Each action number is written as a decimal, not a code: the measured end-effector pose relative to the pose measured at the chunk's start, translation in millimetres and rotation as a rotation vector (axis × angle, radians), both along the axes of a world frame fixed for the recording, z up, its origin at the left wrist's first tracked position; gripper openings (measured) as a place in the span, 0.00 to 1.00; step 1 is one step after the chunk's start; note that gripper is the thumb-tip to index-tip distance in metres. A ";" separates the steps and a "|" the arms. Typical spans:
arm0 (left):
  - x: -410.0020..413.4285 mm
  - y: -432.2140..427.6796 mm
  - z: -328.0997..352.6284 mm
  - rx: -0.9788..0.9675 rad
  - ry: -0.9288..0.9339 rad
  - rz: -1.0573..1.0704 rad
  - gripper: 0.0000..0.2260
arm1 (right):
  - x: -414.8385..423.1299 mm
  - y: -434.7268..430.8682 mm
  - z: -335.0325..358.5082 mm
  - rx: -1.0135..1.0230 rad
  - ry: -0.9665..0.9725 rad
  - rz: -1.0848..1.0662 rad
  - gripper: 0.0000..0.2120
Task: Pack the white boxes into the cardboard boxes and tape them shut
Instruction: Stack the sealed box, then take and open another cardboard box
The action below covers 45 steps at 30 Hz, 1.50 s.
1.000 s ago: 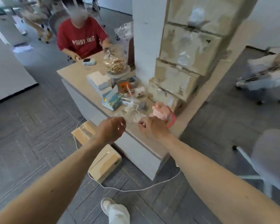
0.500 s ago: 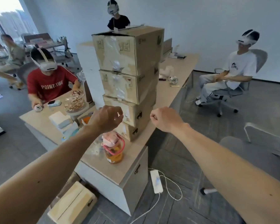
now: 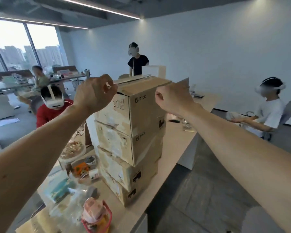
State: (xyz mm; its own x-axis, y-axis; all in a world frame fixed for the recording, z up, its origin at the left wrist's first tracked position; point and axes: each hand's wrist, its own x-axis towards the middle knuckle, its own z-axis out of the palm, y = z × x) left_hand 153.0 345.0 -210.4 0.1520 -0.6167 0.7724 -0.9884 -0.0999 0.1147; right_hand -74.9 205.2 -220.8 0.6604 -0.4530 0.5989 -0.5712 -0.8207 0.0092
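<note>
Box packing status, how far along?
Looks done: the three lower boxes sit closed and stacked. In hand: left hand and right hand, fingers curled, are up at the top box, whose flap is ajar. Left: closing and taping it. Its contents are not visible.

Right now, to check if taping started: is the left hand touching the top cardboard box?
Cannot tell. In the head view the left hand overlaps the top cardboard box at its upper left corner, but neither contact nor gap shows plainly.
</note>
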 end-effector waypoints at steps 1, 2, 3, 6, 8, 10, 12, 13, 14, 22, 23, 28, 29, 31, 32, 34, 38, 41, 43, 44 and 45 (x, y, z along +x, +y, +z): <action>1.2 -7.9 5.9 0.008 -0.002 0.018 0.14 | 5.7 -10.7 7.0 -0.022 0.002 0.003 0.13; 2.8 -16.0 10.6 0.034 -0.001 0.050 0.15 | 11.7 -20.6 13.6 -0.039 0.012 0.000 0.13; 4.7 -24.3 13.6 0.073 -0.003 0.095 0.17 | 18.0 -31.4 19.8 -0.049 0.016 0.001 0.13; 8.4 -44.9 20.1 0.234 0.028 0.253 0.21 | 35.5 -64.5 34.5 -0.010 0.032 0.041 0.13; 9.2 -58.0 21.9 0.330 0.098 0.333 0.24 | 46.6 -90.9 40.0 0.030 0.065 0.078 0.14; 12.5 -72.0 22.0 0.402 0.178 0.370 0.26 | 58.6 -121.2 41.4 0.077 0.096 0.089 0.18; 19.9 -84.6 19.7 0.489 0.271 0.401 0.32 | 73.3 -154.5 40.2 0.137 0.131 0.091 0.23; 23.5 -90.8 19.2 0.523 0.319 0.424 0.37 | 80.9 -170.3 39.2 0.161 0.160 0.091 0.27; 25.4 -97.6 19.3 0.543 0.365 0.457 0.41 | 87.5 -184.5 38.6 0.181 0.196 0.092 0.31; 17.1 -144.7 22.6 0.649 0.599 0.679 0.33 | 141.0 -268.1 31.4 0.408 0.434 0.287 0.37; 13.9 -146.7 23.7 0.645 0.587 0.704 0.32 | 146.2 -274.0 29.4 0.441 0.470 0.295 0.38; -4.4 -154.9 29.2 0.608 0.554 0.747 0.31 | 145.8 -286.3 27.5 0.461 0.436 0.402 0.36; -9.3 -157.3 31.5 0.582 0.548 0.742 0.31 | 140.5 -287.8 28.8 0.463 0.425 0.419 0.36; -20.8 -163.9 38.2 0.527 0.520 0.726 0.30 | 127.8 -291.3 31.0 0.441 0.378 0.439 0.36; -27.6 -168.1 41.6 0.503 0.495 0.711 0.30 | 117.8 -294.2 33.0 0.425 0.348 0.437 0.36; -38.9 -178.0 48.1 0.441 0.452 0.675 0.31 | 98.2 -303.4 37.1 0.415 0.277 0.422 0.36; -66.1 -207.9 48.7 0.343 0.331 0.571 0.31 | 47.6 -329.5 38.4 0.404 0.130 0.387 0.32; -85.4 -241.0 48.2 0.319 0.275 0.499 0.31 | 12.7 -356.4 33.2 0.406 0.032 0.330 0.31; -94.3 -268.2 48.1 0.317 0.261 0.446 0.32 | -8.7 -379.8 29.7 0.388 0.006 0.284 0.29; -98.3 -284.3 47.2 0.319 0.253 0.425 0.32 | -18.8 -393.7 28.3 0.378 -0.002 0.262 0.29; -102.7 -301.8 45.9 0.318 0.240 0.411 0.32 | -27.7 -408.9 26.5 0.366 -0.010 0.240 0.28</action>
